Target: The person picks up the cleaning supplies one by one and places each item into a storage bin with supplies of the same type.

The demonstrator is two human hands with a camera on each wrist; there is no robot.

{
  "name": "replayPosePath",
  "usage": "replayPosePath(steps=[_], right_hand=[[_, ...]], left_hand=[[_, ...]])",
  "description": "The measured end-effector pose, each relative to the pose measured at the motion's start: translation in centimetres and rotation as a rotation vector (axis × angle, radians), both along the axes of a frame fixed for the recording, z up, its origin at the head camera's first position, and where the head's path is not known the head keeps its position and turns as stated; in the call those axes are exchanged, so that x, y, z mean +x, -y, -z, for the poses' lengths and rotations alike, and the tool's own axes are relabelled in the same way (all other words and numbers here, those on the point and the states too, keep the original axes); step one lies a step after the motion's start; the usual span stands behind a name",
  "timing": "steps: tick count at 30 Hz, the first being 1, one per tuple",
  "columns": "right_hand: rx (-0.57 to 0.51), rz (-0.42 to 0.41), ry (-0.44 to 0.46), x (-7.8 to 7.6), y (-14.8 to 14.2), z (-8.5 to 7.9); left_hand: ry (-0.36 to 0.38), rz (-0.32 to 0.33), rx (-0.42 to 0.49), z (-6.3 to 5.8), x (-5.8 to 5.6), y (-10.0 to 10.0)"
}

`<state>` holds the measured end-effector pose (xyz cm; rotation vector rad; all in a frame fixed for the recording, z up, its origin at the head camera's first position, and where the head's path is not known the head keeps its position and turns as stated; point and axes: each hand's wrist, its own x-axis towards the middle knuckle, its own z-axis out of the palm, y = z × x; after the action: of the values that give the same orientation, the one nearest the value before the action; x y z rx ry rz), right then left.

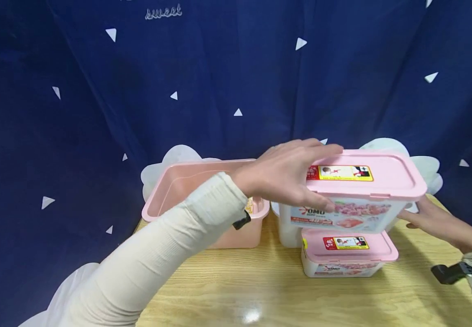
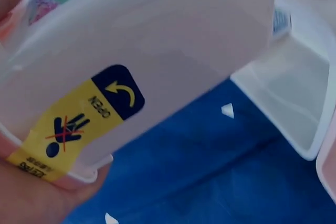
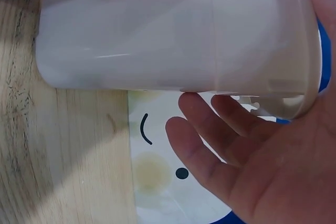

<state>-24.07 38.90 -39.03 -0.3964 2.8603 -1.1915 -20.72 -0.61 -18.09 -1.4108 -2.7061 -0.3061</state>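
Observation:
In the head view my left hand [image 1: 289, 175] grips the left end of a white OMO detergent box with a pink lid [image 1: 387, 175], thumb on the front and fingers over the lid. This box is lifted and tilted above a second OMO box [image 1: 342, 254] on the table. The left wrist view shows the held box's yellow-and-blue opening seal [image 2: 86, 124]. My right hand [image 3: 252, 156] is at the side of a white bin [image 3: 157, 40] behind the boxes. Its fingers are loosely extended by the wall, with the thumb near the rim.
A pink bin [image 1: 256, 229] stands left of the white bin on the wooden table [image 1: 236, 281]. Behind hangs a dark blue curtain [image 1: 219, 68] with white triangles and cloud shapes. My left forearm crosses in front of the pink bin.

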Motion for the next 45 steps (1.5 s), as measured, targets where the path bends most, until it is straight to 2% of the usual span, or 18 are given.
replayPosePath(steps=[4, 10, 19, 23, 28, 37, 45], right_hand=[[0.035, 0.012, 0.048, -0.2, 0.7, -0.7], [0.062, 0.022, 0.076, -0.1, 1.0, -1.2], [0.084, 0.047, 0.109, 0.3, 1.1, -1.8], [0.077, 0.047, 0.111, 0.4, 1.2, -1.8], [0.067, 0.045, 0.101, 0.5, 1.2, -1.6], [0.017, 0.027, 0.092, 0.5, 2.1, -1.4], [0.027, 0.028, 0.078, 0.7, 1.8, -1.4]], left_hand=[[0.022, -0.024, 0.025, -0.7, -1.9, 0.1], [0.127, -0.088, 0.088, -0.6, -4.5, -0.2], [0.288, -0.137, 0.129, 0.6, -6.6, -0.6], [0.328, -0.169, 0.15, 1.2, -7.2, -0.3], [0.298, -0.197, 0.158, 2.1, -7.9, -0.1], [0.142, -0.331, 0.094, 4.5, -8.9, -0.4], [0.08, -0.342, 0.063, 5.3, -9.0, -1.8]])
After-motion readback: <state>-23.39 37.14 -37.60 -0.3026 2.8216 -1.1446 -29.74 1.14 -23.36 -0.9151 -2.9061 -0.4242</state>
